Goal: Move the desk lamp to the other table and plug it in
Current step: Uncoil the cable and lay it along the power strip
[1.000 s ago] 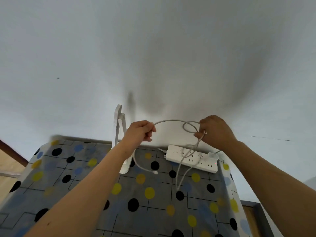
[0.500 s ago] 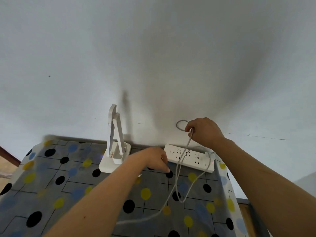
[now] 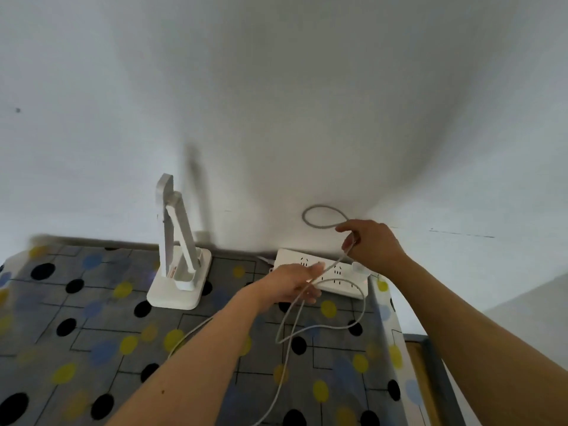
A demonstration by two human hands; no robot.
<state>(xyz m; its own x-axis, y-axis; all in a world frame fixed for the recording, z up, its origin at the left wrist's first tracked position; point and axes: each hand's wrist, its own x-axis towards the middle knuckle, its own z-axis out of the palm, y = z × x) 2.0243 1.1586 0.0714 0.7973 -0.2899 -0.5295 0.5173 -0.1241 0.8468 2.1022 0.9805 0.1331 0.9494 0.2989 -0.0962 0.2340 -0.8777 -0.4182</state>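
The white desk lamp [image 3: 178, 265], folded, stands upright on the table [image 3: 92, 333] near the wall. To its right a white power strip [image 3: 332, 281] lies against the wall, with a white plug at its right end. My right hand [image 3: 373, 244] is raised above the strip and pinches the lamp's white cord [image 3: 292, 327], a loop of which stands up above the fingers. My left hand [image 3: 295, 282] is lower, just in front of the strip, with its fingers closed round the same cord. Slack cord loops over the cloth below and runs toward me.
The table wears a grey cloth with black, yellow and blue dots. A plain white wall [image 3: 276, 103] rises straight behind it. Past the table's right edge stands a wooden piece with a dark frame [image 3: 430, 373].
My left hand dropped from beside the right hand down to the cord in front of the power strip. The lamp came into full view. The cord's loops have loosened and spread over the cloth.
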